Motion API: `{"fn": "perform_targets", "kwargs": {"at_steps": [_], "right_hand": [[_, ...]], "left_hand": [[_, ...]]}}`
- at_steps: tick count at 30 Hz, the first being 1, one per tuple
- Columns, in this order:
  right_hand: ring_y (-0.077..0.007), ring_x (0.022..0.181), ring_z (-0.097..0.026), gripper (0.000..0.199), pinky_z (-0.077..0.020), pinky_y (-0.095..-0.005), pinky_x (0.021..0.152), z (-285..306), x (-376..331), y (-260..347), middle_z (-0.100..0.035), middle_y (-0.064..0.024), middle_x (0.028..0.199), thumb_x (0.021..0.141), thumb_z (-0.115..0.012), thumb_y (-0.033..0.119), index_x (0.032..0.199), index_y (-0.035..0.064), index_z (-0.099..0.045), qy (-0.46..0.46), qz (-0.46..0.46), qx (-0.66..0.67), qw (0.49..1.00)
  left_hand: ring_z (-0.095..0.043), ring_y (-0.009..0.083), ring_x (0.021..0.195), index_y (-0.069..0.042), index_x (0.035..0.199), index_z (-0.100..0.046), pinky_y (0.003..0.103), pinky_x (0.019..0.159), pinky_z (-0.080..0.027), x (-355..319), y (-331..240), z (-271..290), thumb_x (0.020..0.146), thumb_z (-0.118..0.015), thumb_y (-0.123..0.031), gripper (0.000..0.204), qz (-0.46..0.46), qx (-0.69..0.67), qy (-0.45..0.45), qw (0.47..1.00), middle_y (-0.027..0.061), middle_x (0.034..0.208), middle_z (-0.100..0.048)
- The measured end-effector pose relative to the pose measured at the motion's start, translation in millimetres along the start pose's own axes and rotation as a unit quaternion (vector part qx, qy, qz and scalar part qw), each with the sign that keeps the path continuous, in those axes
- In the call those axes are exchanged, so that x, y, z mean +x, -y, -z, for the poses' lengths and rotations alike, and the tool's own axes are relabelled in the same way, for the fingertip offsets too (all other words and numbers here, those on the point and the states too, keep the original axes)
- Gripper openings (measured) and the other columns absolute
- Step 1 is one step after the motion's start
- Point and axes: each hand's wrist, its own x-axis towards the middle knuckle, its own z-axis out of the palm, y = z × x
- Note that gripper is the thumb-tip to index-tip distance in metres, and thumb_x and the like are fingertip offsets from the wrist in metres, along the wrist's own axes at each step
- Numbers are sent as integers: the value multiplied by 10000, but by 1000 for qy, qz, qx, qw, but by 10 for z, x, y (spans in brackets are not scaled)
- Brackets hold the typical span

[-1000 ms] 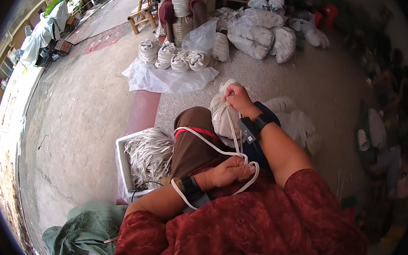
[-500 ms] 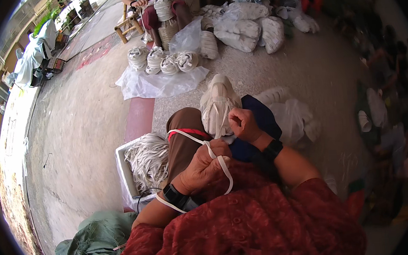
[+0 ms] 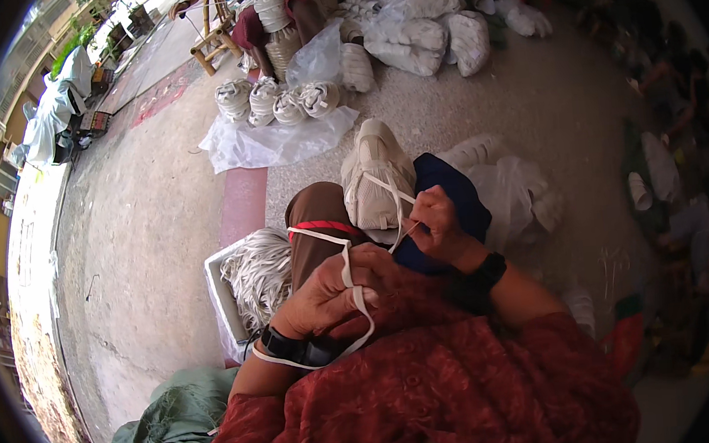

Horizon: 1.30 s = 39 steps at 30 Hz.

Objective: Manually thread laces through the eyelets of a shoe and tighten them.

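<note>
A beige sneaker (image 3: 374, 149) sits upright between my knees, toe pointing away. My left hand (image 3: 331, 294) is closed on a white shoelace (image 3: 369, 327), which loops over the fingers, around the wrist and across my left knee. Close by the shoe's right side, my right hand (image 3: 438, 225) pinches a lace strand that runs taut from the shoe's lacing. A second strand hangs down the shoe toward my lap. Where the left hand's lace ends is hidden by the fingers.
Left of my knee stands a white box (image 3: 226, 302) heaped with loose laces (image 3: 263, 279). Ahead, several bundled shoes (image 3: 289, 106) lie on a plastic sheet (image 3: 278, 146), near a seated person. Plastic-bagged shoes (image 3: 515, 196) lie to my right; green cloth (image 3: 178, 414) lies at lower left.
My right hand has moved slightly down and right, and a strand now stretches from the shoe to it. The left hand has shifted a little left and down. The seated person's arm has swung out leftward.
</note>
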Motion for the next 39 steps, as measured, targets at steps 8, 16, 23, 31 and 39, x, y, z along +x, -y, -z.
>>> {"fn": "perform_targets", "kwargs": {"at_steps": [8, 16, 23, 31, 39], "right_hand": [[-96, 460, -369, 247, -249, -241, 421, 560, -1273, -864, -383, 7, 530, 850, -536, 125, 617, 89, -464, -369, -441, 365, 732], [-352, 681, -572, 183, -455, -442, 631, 783, -2336, -1650, -580, -182, 748, 723, -623, 175, 776, 6, -579, 160, -419, -265, 853], [-419, 992, -500, 628, -419, -428, 874, 109, -1, -167, -447, -254, 1139, 702, -720, 266, 1184, -8, -424, 104, -113, -156, 976], [-435, 946, -537, 695, -443, -447, 859, -189, 29, -555, -359, -316, 1275, 736, -685, 297, 1292, 30, -366, 237, -114, -156, 952], [-341, 685, -578, 234, -469, -411, 608, 41, 99, -515, -550, -148, 684, 764, -633, 196, 970, 95, -588, 191, -100, -149, 965]], "left_hand": [[-389, 127, 642, -114, 638, -377, 217, 487, -349, -1783, 695, 1227, 967, -347, -362, 414, -110, -455, -441, 766, 11, 653, -373], [-640, 245, 662, 35, 745, -582, 356, 520, -512, -2879, 1527, 1530, 877, -513, -383, 445, 603, 64, -432, 668, 128, 658, -608], [-557, 335, 903, 2, 959, -565, 411, 771, -449, -69, 1082, 917, 808, -599, -196, 251, 142, 529, -246, 800, 166, 936, -589], [-498, 374, 910, -7, 1084, -506, 441, 772, -443, 373, 1481, 492, 760, -617, -278, 437, 149, 624, -185, 745, 201, 966, -515], [-609, 290, 749, -101, 835, -632, 373, 639, -503, 116, 1357, 970, 757, -580, -143, 102, 104, 579, -144, 795, 82, 753, -602]]}}
